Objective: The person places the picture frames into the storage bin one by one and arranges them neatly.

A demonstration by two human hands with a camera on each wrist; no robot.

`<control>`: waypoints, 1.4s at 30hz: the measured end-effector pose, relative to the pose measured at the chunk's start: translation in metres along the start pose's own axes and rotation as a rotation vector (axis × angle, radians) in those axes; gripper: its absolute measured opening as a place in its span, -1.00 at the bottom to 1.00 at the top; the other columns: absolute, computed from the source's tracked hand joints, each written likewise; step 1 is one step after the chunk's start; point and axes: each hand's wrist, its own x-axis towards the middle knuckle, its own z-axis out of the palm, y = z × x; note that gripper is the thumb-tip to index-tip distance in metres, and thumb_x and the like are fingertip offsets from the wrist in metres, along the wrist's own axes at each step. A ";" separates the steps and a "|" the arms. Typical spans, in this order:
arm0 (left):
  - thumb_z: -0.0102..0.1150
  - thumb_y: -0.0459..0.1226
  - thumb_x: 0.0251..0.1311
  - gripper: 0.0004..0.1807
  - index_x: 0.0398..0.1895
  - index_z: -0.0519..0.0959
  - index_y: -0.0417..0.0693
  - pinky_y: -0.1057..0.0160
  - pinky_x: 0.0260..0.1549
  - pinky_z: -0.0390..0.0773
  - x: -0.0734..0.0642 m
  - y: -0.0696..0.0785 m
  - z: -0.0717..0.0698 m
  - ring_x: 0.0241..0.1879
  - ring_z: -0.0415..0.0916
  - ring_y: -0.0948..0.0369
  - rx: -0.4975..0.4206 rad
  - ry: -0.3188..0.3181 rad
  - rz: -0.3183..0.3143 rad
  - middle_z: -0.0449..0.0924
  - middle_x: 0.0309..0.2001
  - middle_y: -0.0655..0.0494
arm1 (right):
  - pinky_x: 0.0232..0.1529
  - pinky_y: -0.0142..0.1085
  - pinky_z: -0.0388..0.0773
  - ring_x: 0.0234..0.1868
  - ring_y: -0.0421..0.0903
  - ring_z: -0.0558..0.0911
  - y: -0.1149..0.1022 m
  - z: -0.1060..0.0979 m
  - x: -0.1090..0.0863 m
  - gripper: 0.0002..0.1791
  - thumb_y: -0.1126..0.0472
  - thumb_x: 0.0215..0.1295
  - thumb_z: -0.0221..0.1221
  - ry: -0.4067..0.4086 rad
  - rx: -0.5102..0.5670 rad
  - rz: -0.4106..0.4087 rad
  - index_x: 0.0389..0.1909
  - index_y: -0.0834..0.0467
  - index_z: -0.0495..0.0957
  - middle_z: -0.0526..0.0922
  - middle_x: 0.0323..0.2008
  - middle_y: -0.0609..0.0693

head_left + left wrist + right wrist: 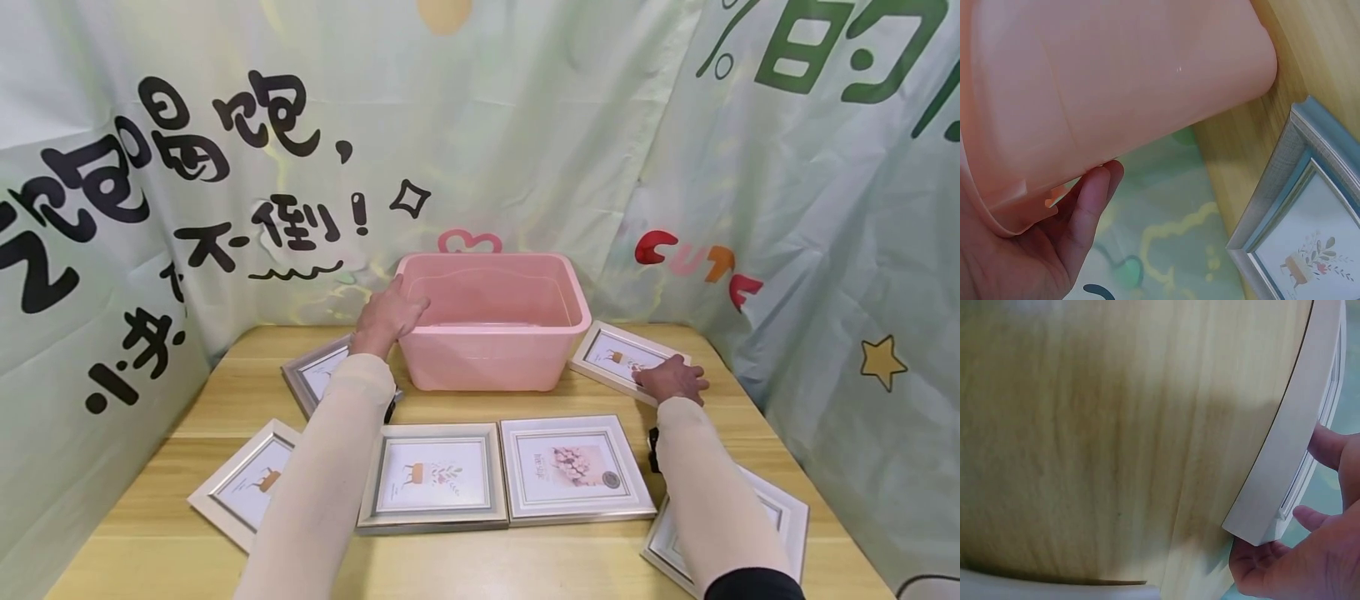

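A pink plastic bin point(483, 358) stands at the back middle of the table. My left hand point(390, 317) grips the bin's left rim, and in the left wrist view its fingers curl around the rim from outside. To the right of the bin lies a pale picture frame point(600, 375) with a deer print. My right hand point(672, 379) holds this frame by its outer end; the right wrist view shows fingers curled around a corner and others on the face side. A grey-brown picture frame point(1316, 162) lies below my left hand, partly hidden by the forearm in the head view.
Two picture frames, one with a deer print point(435, 475) and one with a pink flower print point(573, 471), lie side by side in front. Another frame point(243, 487) lies at the front left, and a white one point(795, 517) sits under my right forearm. A printed curtain point(525, 167) hangs behind the table.
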 end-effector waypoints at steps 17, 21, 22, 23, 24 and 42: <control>-0.19 0.26 0.21 -0.08 0.56 -0.09 0.09 -0.16 0.24 0.36 -0.001 0.001 0.000 0.27 0.34 -0.26 0.000 0.015 -0.004 0.19 0.43 -0.27 | -0.01 0.28 0.43 0.16 0.50 0.20 0.012 -0.001 0.007 -0.41 0.24 0.27 -0.15 0.023 -0.017 -0.049 0.19 0.60 0.15 0.14 0.11 0.61; -0.21 0.26 0.22 -0.08 0.57 -0.12 0.09 -0.15 0.24 0.36 -0.001 0.001 0.000 0.29 0.32 -0.26 0.014 0.005 -0.007 0.18 0.43 -0.28 | -0.02 0.27 0.44 0.12 0.50 0.25 0.011 -0.002 0.006 -0.43 0.25 0.28 -0.12 0.030 -0.033 -0.056 0.18 0.60 0.16 0.16 0.09 0.60; -0.21 0.27 0.23 -0.08 0.57 -0.13 0.09 -0.15 0.24 0.36 -0.001 0.001 0.000 0.29 0.31 -0.26 0.020 0.002 -0.007 0.18 0.43 -0.28 | -0.02 0.27 0.44 0.11 0.51 0.26 0.011 -0.002 0.005 -0.43 0.24 0.28 -0.12 0.035 -0.037 -0.055 0.18 0.60 0.16 0.17 0.08 0.60; -0.22 0.27 0.23 -0.08 0.57 -0.13 0.09 -0.15 0.23 0.37 -0.001 0.001 0.000 0.29 0.31 -0.26 0.023 0.001 -0.007 0.18 0.43 -0.28 | -0.01 0.28 0.44 0.11 0.51 0.28 0.011 -0.002 0.005 -0.43 0.24 0.28 -0.12 0.041 -0.040 -0.057 0.18 0.60 0.16 0.17 0.09 0.60; -0.23 0.27 0.23 -0.08 0.57 -0.14 0.09 -0.15 0.22 0.38 -0.001 0.000 0.000 0.28 0.32 -0.26 0.027 0.000 -0.007 0.18 0.43 -0.29 | 0.00 0.29 0.44 0.11 0.51 0.29 0.010 -0.003 0.005 -0.43 0.24 0.28 -0.12 0.045 -0.043 -0.057 0.19 0.60 0.15 0.17 0.09 0.60; -0.22 0.27 0.24 -0.09 0.57 -0.13 0.09 -0.17 0.24 0.35 -0.001 0.001 -0.001 0.31 0.28 -0.27 0.023 0.004 -0.008 0.17 0.44 -0.29 | -0.08 0.21 0.50 -0.01 0.52 0.41 0.015 -0.014 0.005 -0.40 0.23 0.28 -0.11 0.134 -0.068 -0.094 0.17 0.63 0.13 0.20 0.08 0.62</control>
